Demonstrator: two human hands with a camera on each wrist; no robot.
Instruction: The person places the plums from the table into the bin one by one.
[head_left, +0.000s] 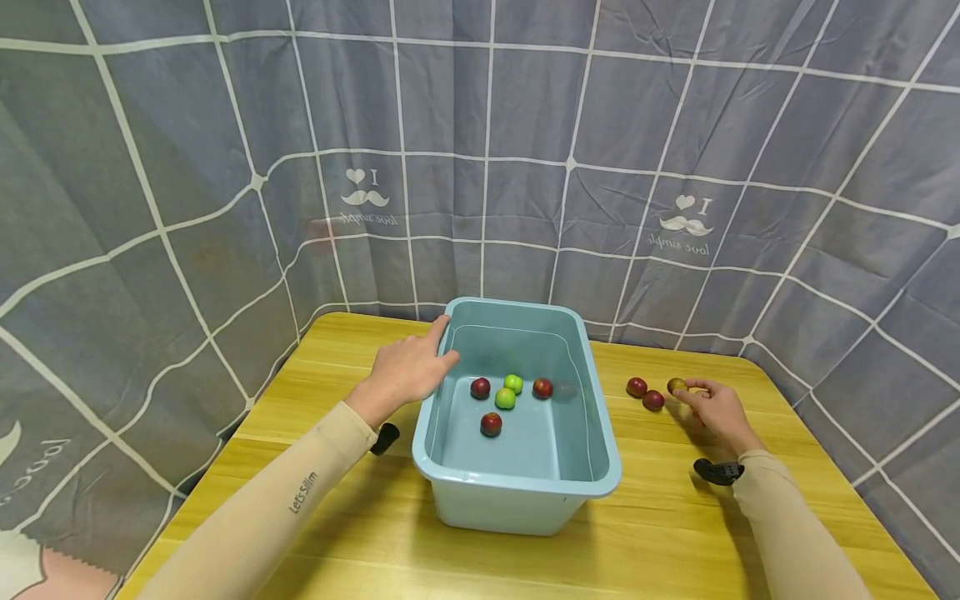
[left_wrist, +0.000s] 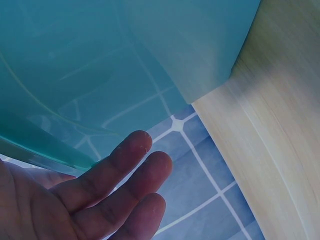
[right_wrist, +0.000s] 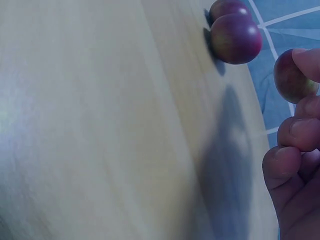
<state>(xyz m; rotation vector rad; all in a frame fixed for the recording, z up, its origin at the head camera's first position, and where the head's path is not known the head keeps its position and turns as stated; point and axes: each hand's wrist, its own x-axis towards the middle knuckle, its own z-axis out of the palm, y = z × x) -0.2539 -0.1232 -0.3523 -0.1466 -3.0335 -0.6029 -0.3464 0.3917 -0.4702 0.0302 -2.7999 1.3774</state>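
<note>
2 red fruits (head_left: 637, 387), perhaps touching, near right hand (head_left: 718, 410).

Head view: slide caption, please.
Left hand on a blue tub's rim; right hand pinches a fruit near two red fruits on a table.

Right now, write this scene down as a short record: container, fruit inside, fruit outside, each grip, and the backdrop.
Container: light blue bin on a wooden table
Inside: three dark red fruits, two green fruits
Outside, ungripped: two red fruits, right of the bin
Left grip: touches the bin's left rim
Right grip: pinches one olive-brown fruit
Backdrop: grey curtain with white grid lines
</note>
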